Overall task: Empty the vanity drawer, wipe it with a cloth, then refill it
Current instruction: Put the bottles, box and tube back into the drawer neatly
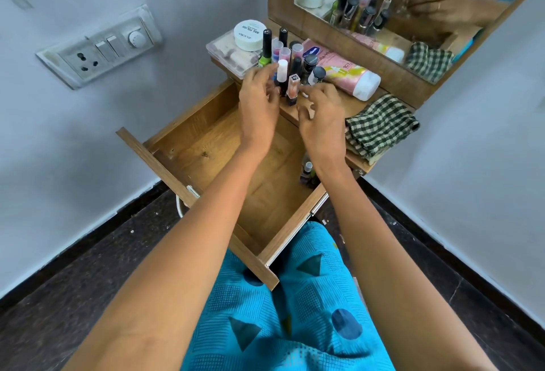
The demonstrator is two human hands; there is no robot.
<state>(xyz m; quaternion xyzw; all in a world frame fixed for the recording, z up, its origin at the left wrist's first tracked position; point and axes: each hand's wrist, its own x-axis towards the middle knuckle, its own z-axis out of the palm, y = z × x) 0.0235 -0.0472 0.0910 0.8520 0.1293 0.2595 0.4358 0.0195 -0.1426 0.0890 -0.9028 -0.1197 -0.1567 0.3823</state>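
Vanity drawer (206, 149) pulled out, nearly bare; few small bottles (306, 171) in far right corner. Nail polish bottles (292, 76) & checked cloth (380, 126) on tabletop (354, 105). Right hand (321, 117) spread; left hand (259, 102) at polish bottles, grip unclear.

The wooden vanity top (352, 108) carried a clear plastic box (224, 53) at its far left, a cluster of upright nail polish bottles (290, 61) just right of it, a pink tube (345, 71) lying farther right, and a folded checked cloth (380, 127) at the near right edge.
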